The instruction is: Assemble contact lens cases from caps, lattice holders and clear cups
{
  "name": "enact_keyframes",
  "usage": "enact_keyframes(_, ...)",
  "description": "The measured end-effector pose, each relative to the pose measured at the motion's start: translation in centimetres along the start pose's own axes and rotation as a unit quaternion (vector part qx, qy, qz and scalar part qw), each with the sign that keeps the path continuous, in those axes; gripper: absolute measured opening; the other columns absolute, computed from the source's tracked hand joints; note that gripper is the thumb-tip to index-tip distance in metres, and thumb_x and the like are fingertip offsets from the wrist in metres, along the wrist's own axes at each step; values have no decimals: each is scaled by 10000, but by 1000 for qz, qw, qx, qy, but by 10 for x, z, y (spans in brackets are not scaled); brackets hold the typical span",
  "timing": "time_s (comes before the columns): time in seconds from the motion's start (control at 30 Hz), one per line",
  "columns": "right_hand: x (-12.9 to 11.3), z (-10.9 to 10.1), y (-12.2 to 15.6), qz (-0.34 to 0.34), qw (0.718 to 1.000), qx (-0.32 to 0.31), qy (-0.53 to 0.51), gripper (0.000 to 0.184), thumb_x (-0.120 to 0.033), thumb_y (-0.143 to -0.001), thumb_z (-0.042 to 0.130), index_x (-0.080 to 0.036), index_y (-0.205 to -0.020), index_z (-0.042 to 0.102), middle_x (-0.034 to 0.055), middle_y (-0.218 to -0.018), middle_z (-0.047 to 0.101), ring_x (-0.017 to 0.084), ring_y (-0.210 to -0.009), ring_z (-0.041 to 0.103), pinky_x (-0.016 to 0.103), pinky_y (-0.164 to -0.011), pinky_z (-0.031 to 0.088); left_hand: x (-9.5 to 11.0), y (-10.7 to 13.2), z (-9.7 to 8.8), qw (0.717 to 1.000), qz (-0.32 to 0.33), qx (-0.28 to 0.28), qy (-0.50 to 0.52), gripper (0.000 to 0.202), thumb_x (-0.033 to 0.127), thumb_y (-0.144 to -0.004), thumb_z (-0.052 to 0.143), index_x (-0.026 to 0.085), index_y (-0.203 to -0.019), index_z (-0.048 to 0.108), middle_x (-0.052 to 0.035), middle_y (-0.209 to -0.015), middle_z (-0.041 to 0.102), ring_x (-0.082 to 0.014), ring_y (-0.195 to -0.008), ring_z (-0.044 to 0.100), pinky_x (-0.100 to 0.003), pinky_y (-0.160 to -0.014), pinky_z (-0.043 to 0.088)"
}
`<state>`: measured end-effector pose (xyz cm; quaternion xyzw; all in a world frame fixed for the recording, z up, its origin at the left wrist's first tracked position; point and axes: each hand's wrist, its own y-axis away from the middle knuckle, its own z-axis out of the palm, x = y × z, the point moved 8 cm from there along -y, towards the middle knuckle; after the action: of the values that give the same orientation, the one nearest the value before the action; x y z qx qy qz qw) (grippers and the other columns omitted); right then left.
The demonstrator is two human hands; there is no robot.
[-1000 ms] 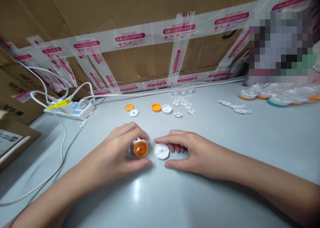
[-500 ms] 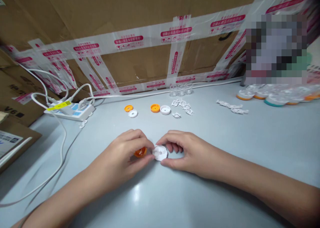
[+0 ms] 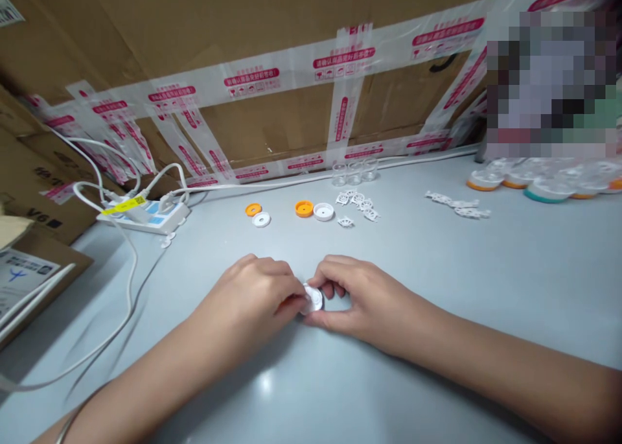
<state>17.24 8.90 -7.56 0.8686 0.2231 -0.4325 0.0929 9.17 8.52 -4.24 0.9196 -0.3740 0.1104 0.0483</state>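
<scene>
A small white round plastic piece (image 3: 315,299) is between my two hands, just above or on the grey table. My right hand (image 3: 352,295) is closed about its right side, thumb at the near edge and forefinger at the far edge. The fingertips of my left hand (image 3: 262,292) are pinched together at its left side and cover part of it. A trace of an orange piece (image 3: 284,305) shows beneath the left fingers; most of it is hidden. Whether the left fingertips also hold some smaller part, I cannot make out.
Beyond my hands lie orange rings (image 3: 304,209), white rings (image 3: 323,212), white spoked parts (image 3: 357,201) and clear cups (image 3: 354,171). A power strip (image 3: 146,214) with cables is at left. Capped clear pieces (image 3: 549,188) and white strips (image 3: 457,205) lie right. Taped cardboard (image 3: 291,120) walls the back.
My left fingers have shifted right and closed in over the white piece, hiding more of it and of the orange piece. The view has moved slightly.
</scene>
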Motion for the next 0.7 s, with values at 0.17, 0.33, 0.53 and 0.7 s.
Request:
enact_keyframes(0.17, -1, -1, 0, -4, 1000, 13, 6, 185, -179, -649, 668, -174, -671, 485, -24, -678, 503, 114, -666, 481, 239, -605, 369, 12, 8, -6, 991, 85, 68, -74, 168, 152, -804, 534, 169, -710, 673, -9, -685, 690, -140, -610, 620, -269, -594, 348)
enact_keyframes(0.33, -1, -2, 1, -7, 1000, 7, 9, 170, -210, -661, 669, -172, -689, 505, -16, -690, 517, 118, -668, 482, 243, -602, 374, 6, 8, -5, 995, 85, 45, -31, 200, 190, -856, 496, 179, -781, 681, -13, -730, 691, -130, -662, 625, -269, -614, 339)
enact_keyframes(0.53, -1, -3, 0, -7, 1000, 8, 11, 169, -213, -660, 679, -171, -694, 519, -10, -691, 525, 121, -669, 485, 246, -606, 381, 10, 12, -4, 993, 99, 38, -51, 194, 199, -872, 483, 219, -845, 674, -17, -818, 687, -149, -737, 609, -288, -635, 325)
enact_keyframes(0.7, -1, -2, -1, -5, 1000, 4, 18, 166, -189, -649, 681, -165, -706, 527, -10, -698, 521, 122, -678, 488, 245, -612, 378, 21, 18, -6, 986, 108, 51, -117, 205, 160, -865, 449, 185, -884, 651, -46, -849, 680, -199, -805, 602, -330, -670, 328)
